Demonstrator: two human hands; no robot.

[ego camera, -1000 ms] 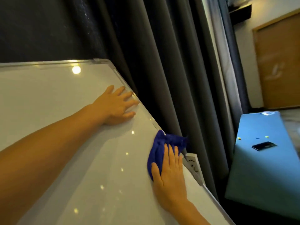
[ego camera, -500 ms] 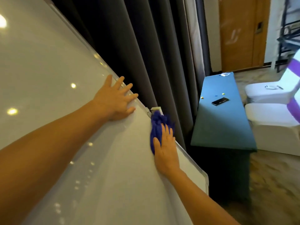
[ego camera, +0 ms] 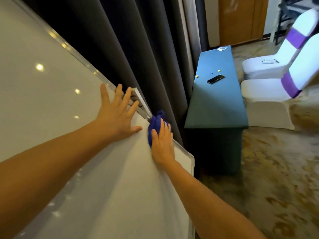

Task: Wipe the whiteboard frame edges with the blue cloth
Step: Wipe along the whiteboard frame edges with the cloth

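The whiteboard (ego camera: 51, 104) fills the left of the view, tilted, with its silver frame edge (ego camera: 183, 149) running down the right side to a rounded corner. A bunched blue cloth (ego camera: 155, 123) lies on that edge, pressed flat under my right hand (ego camera: 163, 144). Just beyond the cloth a small white tray (ego camera: 141, 102) is fixed to the frame. My left hand (ego camera: 117, 114) rests flat on the board with fingers spread, its fingertips at the tray, holding nothing.
Dark grey curtains (ego camera: 120, 40) hang right behind the board. To the right stands a blue-covered table (ego camera: 215, 107) with a black phone (ego camera: 215, 79) and small coloured pieces. Two white-covered chairs (ego camera: 269, 100) with purple sashes and a wooden door (ego camera: 241, 19) lie beyond, over patterned carpet.
The view has swung down and right, showing the board's lower corner. My right hand and the cloth now sit lower on the frame, below the tray. My left hand stays flat.
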